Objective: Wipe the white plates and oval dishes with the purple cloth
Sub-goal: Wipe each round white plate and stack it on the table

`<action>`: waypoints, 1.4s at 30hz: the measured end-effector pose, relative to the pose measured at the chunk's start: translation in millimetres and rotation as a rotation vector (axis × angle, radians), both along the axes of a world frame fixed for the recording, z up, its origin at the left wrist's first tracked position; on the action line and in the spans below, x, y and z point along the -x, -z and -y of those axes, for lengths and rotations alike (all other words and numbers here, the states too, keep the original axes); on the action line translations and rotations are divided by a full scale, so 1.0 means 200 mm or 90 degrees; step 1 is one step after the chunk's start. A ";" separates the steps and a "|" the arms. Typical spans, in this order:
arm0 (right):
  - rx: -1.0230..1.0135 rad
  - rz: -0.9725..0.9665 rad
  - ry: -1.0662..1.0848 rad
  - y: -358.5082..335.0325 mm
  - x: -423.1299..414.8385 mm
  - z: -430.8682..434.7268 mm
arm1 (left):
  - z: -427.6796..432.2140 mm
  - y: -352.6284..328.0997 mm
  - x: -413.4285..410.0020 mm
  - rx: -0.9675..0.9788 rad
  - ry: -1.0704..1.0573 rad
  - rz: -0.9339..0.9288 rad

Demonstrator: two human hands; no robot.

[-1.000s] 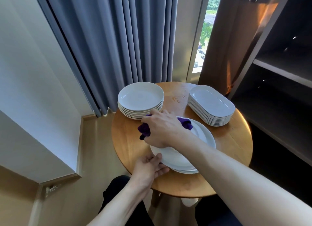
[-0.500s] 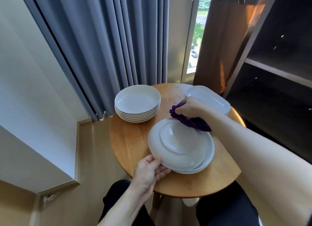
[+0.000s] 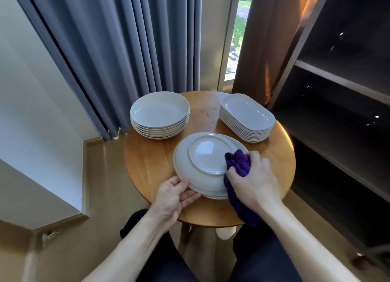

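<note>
**Q:** Where does the piece being wiped lie?
**A:** The inverted plate (image 3: 205,155) tops a low pile at the near middle of the table (image 3: 152,163), foot ring up. Behind it stand the stack of round plates (image 3: 159,113), back left, and the stack of oval dishes (image 3: 247,115), back right. Neither stack is being touched.

**Q:** How are the hands placed?
**A:** The right hand (image 3: 253,180) is closed round the bunched purple cloth (image 3: 238,163) and presses it on the plate's right flank, at the foot ring's edge. A tail of cloth hangs over the table edge. The left hand (image 3: 175,195) takes the near-left rim, seemingly pinching it lightly, thumb above and fingers below.

**Q:** On which relation does the next stroke turn?
**A:** The plate's centre lies up and left of the cloth. A stroke would therefore probably run leftward across the base, toward the bracing left hand. A round plate has no long axis. The oval dishes run far-left to near-right and lie nearer the right hand.
</note>
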State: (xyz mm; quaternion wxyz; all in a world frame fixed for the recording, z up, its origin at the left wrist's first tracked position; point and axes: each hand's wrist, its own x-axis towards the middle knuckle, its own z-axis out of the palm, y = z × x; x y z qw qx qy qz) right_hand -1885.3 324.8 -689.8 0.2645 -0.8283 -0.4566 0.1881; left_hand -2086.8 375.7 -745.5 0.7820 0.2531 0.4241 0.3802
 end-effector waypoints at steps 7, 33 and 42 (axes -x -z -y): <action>-0.055 0.009 -0.099 -0.01 0.24 0.11 | 0.02 0.00 -0.01 -0.017 0.019 0.020; -0.122 0.274 -0.269 -0.16 0.44 -0.44 | 0.03 -0.03 0.01 -0.075 0.085 -0.065; -0.162 0.466 -0.469 -0.06 0.50 -0.38 | 0.01 -0.01 0.06 -0.082 0.108 0.074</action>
